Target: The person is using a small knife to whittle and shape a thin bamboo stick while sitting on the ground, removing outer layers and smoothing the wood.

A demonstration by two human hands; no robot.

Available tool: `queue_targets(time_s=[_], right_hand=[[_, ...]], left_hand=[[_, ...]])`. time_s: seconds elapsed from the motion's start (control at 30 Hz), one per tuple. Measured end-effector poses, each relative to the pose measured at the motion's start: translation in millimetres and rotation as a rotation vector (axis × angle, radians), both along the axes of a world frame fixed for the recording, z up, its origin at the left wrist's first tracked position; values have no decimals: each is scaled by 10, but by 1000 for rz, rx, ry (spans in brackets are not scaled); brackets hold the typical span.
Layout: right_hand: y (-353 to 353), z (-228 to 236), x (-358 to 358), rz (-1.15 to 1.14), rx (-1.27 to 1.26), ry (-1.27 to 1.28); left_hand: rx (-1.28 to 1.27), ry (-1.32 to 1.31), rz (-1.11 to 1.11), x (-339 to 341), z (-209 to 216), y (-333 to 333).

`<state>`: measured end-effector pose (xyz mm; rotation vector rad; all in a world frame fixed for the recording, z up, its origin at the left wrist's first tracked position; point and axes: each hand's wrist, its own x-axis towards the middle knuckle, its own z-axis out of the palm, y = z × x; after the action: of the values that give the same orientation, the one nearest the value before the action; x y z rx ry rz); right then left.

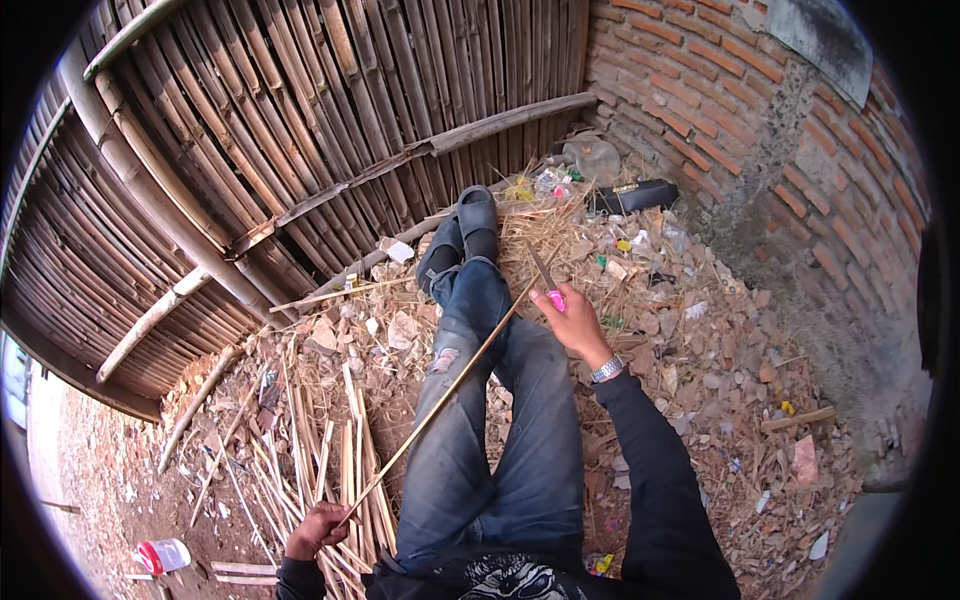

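Observation:
My right hand (573, 321) is closed round the pink handle of a knife (543, 268), its blade pointing up and away from me. A long, thin bamboo strip (436, 407) runs slantwise over my legs. Its near end is pinched in my left hand (318, 528), low on the left, and its far end reaches up to the knife, beside the blade. Whether blade and strip touch, I cannot tell. Under and beside my left hand lies a loose heap of split bamboo strips (348, 455).
A bamboo slat wall (370, 90) rises ahead and to the left, a brick wall (700, 95) to the right. Rubble and litter (690, 350) cover the ground. A black case-like object (635, 197) lies near the corner. At lower left is a red-and-clear plastic container (163, 556).

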<state>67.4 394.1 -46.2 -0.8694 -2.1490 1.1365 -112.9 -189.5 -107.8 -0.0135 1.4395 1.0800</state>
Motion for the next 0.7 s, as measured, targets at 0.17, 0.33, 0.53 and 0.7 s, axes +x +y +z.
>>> queue_targets(time_s=[0.17, 0.33, 0.53, 0.7], right_hand=[[-69, -196, -165, -161, 171, -42], [-374, -76, -58, 4, 196, 25], [-1222, -96, 130, 278, 98, -109], [-1668, -188, 186, 353, 215, -248]], left_hand=[[29, -1, 7, 12, 5, 25], [-1, 137, 3, 75, 125, 95], [39, 114, 51, 343, 322, 652], [129, -21, 86, 556, 382, 1515]])
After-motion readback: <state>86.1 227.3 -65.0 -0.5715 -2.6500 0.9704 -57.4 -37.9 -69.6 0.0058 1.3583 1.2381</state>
